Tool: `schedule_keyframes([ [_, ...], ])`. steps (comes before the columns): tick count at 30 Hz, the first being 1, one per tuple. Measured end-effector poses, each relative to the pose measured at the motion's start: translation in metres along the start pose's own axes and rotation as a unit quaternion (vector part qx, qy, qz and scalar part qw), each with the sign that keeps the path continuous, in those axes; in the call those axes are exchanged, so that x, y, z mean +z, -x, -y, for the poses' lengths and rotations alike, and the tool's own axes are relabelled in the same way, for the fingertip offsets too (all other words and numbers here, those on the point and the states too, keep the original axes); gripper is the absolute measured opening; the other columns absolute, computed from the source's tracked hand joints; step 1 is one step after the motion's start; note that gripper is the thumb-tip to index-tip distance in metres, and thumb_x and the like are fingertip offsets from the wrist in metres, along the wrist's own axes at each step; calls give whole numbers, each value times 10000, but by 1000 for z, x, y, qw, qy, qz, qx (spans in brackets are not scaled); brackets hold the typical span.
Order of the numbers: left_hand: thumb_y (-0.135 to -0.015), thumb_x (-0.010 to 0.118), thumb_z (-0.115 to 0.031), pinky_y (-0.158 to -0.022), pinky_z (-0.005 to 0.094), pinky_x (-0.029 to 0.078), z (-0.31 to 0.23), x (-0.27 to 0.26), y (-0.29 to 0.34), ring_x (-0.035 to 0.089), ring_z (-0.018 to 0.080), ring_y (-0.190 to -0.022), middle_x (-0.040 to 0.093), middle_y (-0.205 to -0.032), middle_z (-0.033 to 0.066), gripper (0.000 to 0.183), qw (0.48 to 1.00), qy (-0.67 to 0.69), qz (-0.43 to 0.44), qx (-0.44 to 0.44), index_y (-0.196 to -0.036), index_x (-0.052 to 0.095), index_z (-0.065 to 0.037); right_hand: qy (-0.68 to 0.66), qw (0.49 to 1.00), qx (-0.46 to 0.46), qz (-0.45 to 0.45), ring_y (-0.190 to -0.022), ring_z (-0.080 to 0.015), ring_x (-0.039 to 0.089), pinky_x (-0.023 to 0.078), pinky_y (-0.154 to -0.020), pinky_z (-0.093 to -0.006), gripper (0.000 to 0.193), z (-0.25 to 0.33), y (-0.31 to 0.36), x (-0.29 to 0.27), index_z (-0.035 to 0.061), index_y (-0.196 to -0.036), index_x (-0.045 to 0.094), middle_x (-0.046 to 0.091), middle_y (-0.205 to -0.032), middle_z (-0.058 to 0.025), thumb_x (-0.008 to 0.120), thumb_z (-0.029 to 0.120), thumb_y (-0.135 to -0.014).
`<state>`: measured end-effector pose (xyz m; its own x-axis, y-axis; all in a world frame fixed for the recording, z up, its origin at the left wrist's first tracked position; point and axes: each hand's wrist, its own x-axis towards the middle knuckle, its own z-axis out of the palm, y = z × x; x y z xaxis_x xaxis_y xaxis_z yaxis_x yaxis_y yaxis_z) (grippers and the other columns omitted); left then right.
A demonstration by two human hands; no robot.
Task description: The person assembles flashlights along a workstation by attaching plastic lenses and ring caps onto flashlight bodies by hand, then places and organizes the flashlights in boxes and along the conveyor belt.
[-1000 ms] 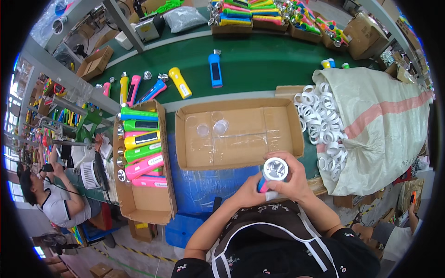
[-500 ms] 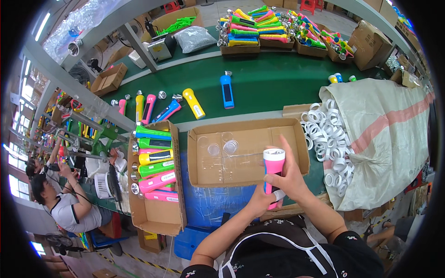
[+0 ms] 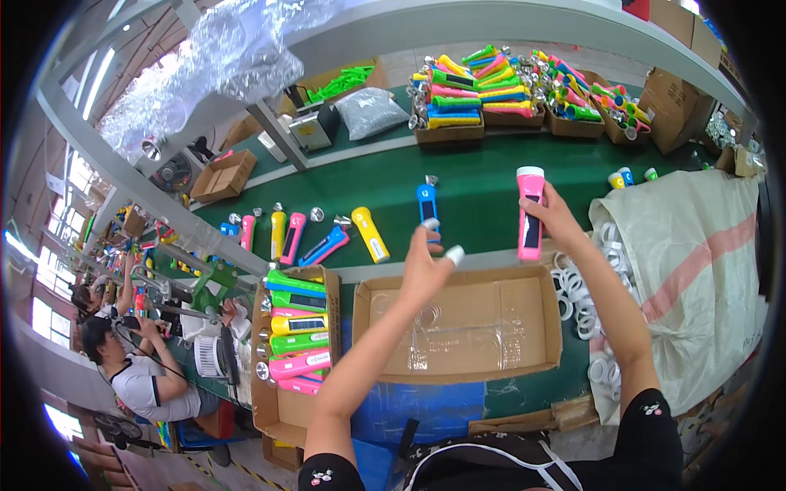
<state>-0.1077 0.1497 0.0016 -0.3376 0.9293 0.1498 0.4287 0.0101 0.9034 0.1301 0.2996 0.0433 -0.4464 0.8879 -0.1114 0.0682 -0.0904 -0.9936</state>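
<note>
A pink flashlight [image 3: 530, 225] with a white head ring and a dark panel stands head-up over the green belt, gripped by my right hand [image 3: 554, 219] at its side. My left hand [image 3: 424, 266] is stretched out over the far edge of the cardboard tray, thumb and fingers apart, white covers on the tips. Its fingers overlap the lower end of a blue flashlight [image 3: 426, 201] on the belt; I cannot tell if they touch it. That blue one has its silver reflector loose at the top. A shallow cardboard tray [image 3: 458, 372] holding clear round lenses lies below my hands.
Left of the tray, a box [image 3: 282, 412] holds several colourful flashlights. More flashlights, including a yellow one [image 3: 370, 235], lie on the green belt [image 3: 483, 168]. White rings [image 3: 585, 315] spill from a woven sack [image 3: 696, 270] at right. Filled boxes [image 3: 450, 135] stand beyond the belt.
My right hand has carried the pink flashlight from over the tray forward to the belt. My left hand has let go of it and reached toward the blue flashlight. The view has shifted.
</note>
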Motion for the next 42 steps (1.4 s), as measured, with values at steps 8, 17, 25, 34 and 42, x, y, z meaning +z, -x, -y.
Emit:
schedule_keyframes([
  [8, -705, 837, -345, -934, 481, 492, 83, 42, -117, 510, 423, -1157, 455, -1285, 233, 1029, 938, -331, -73, -77, -1473, 230, -30, 448, 884, 29, -129, -1214, -426, 535, 442, -1022, -429, 849, -115, -114, -112, -43, -1449, 330, 500, -1354, -292, 742, 172, -739],
  [17, -820, 721, -279, -818, 447, 526, -7, 29, -83, 659, 347, -905, 628, -1054, 214, 819, 995, -53, 76, -46, -1468, 246, -118, 247, 956, -125, -97, -981, -243, 623, 520, -837, -346, 610, -17, -25, -29, 37, -1452, 389, 518, -1322, -180, 576, 343, -958],
  [25, -801, 770, -165, -936, 339, 461, -102, -13, 112, 579, 196, -1070, 589, -1123, 112, 630, 970, 140, 195, -25, -1316, 421, -67, 79, 978, -181, 67, -934, -183, 641, 520, -815, -307, 171, 15, 132, 43, -5, -953, 681, 667, -1010, -76, 728, 112, -837],
  [34, -843, 731, -158, -998, 356, 422, -21, 8, 235, 518, 221, -1174, 514, -1264, 166, 733, 954, 263, 137, -41, -1414, 297, -5, 379, 801, -431, 169, -1000, -277, 634, 510, -857, -415, 307, -13, 236, 100, 35, -1022, 679, 667, -1080, -103, 684, 36, -715],
  [42, -812, 757, -166, -867, 315, 498, 8, 49, 259, 624, 163, -981, 637, -1073, 112, 556, 956, 290, -5, -51, -1274, 488, -9, 304, 893, -220, 249, -979, -265, 654, 518, -853, -396, 274, -30, 229, 97, 33, -1074, 666, 669, -1070, -120, 626, 28, -803],
])
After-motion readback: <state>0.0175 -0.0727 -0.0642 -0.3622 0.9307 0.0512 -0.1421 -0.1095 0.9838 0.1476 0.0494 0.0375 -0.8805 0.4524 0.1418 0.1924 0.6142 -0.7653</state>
